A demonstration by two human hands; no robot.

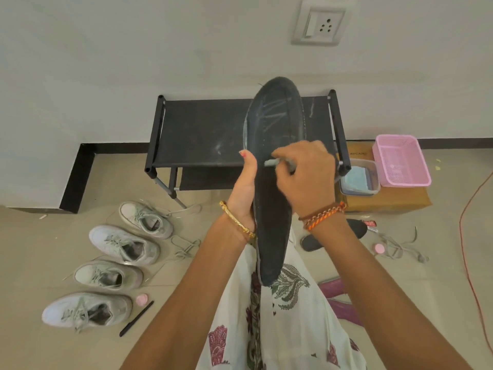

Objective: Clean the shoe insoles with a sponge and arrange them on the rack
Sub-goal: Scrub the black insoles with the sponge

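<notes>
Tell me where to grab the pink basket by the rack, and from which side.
Grip the pink basket by its near rim, coming from above: it sits upright on the cardboard box, open side up, rim exposed, apparently empty.

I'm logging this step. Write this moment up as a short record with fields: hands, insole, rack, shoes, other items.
left hand: left hand grips the dark insole from behind, holding it upright
right hand: right hand pinches a grey marker-like tool against the insole face
insole: pale scribble lines near the toe
rack: black shoe rack against the wall, nothing on its top shelf
shoes: four grey sneakers on the floor at left
other items: pink basket, clear tub, second insole on the floor
</notes>
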